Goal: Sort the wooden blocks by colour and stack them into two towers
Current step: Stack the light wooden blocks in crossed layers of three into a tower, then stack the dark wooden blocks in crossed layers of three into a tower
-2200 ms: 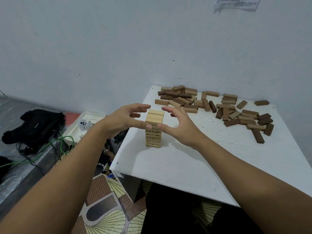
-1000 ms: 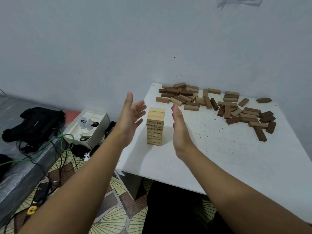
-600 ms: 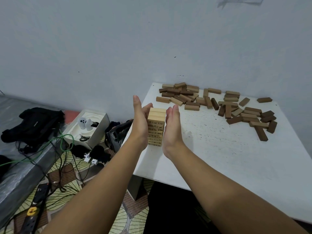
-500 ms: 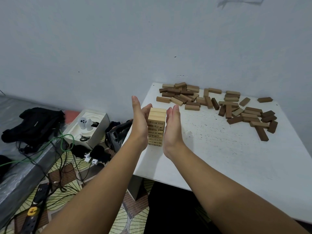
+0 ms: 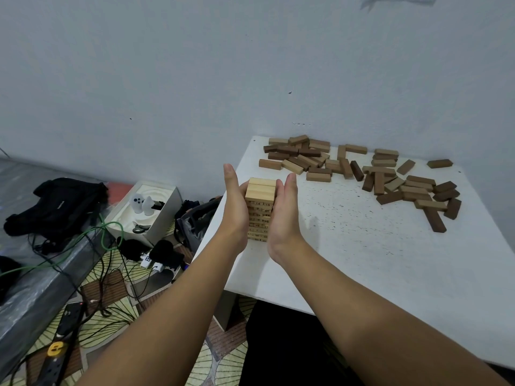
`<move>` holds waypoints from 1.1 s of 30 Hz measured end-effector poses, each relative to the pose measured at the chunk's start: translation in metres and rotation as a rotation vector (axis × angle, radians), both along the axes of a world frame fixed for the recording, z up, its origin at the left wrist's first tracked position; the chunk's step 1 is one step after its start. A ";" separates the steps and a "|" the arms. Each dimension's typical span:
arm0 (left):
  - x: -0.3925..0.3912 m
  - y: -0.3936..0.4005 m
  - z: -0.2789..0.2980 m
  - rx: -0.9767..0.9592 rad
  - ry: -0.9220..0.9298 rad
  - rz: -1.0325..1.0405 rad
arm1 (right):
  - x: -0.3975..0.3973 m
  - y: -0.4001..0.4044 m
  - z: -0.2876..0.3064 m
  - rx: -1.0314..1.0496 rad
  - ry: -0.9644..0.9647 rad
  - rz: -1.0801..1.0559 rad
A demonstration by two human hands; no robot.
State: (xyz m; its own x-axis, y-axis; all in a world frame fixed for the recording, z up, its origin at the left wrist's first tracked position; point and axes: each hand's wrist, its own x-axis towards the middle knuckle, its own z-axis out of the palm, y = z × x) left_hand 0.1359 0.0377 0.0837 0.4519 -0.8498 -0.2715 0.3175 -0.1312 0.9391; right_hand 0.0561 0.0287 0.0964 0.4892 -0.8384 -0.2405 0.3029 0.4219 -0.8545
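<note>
The pale tower (image 5: pixel 260 209) stands upright near the left edge of the white surface (image 5: pixel 362 254), sandwiched between the two palms. Left hand (image 5: pixel 235 207) and right hand (image 5: pixel 284 211) press flat against its sides, fingers straight, while brown blocks (image 5: pixel 362 171) lie scattered well behind.

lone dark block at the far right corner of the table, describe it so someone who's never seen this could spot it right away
Start at the white table against the wall and look past the scatter of brown blocks to its far right corner. The lone dark block lies flat there, close to the wall. Unlike the others, which touch or overlap, it lies by itself with bare table all around it.
</note>
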 end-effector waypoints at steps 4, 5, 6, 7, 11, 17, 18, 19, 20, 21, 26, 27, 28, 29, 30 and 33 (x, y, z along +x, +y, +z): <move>0.001 0.000 0.000 0.010 0.000 -0.008 | 0.001 0.000 -0.001 -0.012 0.028 -0.007; 0.001 0.000 -0.001 0.011 0.002 -0.013 | 0.000 0.000 -0.002 -0.014 0.029 -0.013; 0.001 0.000 -0.001 0.007 0.002 -0.021 | -0.001 -0.001 -0.003 -0.016 0.028 -0.013; 0.002 0.000 -0.002 0.004 -0.002 -0.021 | -0.002 -0.001 -0.004 -0.023 0.037 -0.014; 0.010 -0.001 -0.006 -0.014 -0.030 0.066 | -0.009 -0.009 -0.005 -0.100 0.124 -0.086; 0.032 -0.004 0.010 -0.019 -0.230 0.196 | -0.029 -0.034 -0.013 -0.185 0.228 -0.173; 0.035 -0.004 0.016 -0.023 -0.273 0.203 | -0.035 -0.037 -0.011 -0.185 0.233 -0.181; 0.038 -0.004 0.022 -0.032 -0.308 0.209 | -0.042 -0.041 -0.010 -0.188 0.234 -0.188; 0.039 -0.004 0.029 -0.045 -0.335 0.212 | -0.048 -0.045 -0.008 -0.189 0.232 -0.192; 0.039 -0.005 0.035 -0.061 -0.361 0.212 | -0.054 -0.048 -0.006 -0.190 0.228 -0.199; 0.012 -0.016 0.061 -0.177 -0.504 0.113 | -0.084 -0.063 -0.004 -0.200 0.231 -0.251; 0.004 -0.019 0.064 -0.197 -0.534 0.075 | -0.091 -0.065 -0.004 -0.205 0.244 -0.261; -0.006 -0.023 0.065 -0.212 -0.562 0.032 | -0.099 -0.066 -0.005 -0.205 0.259 -0.272; -0.017 -0.027 0.066 -0.221 -0.587 -0.012 | -0.108 -0.068 -0.006 -0.201 0.270 -0.285; -0.028 -0.031 0.066 -0.226 -0.609 -0.050 | -0.119 -0.070 -0.008 -0.197 0.284 -0.297; -0.061 -0.047 0.060 -0.217 -0.634 -0.147 | -0.152 -0.079 -0.019 -0.203 0.331 -0.321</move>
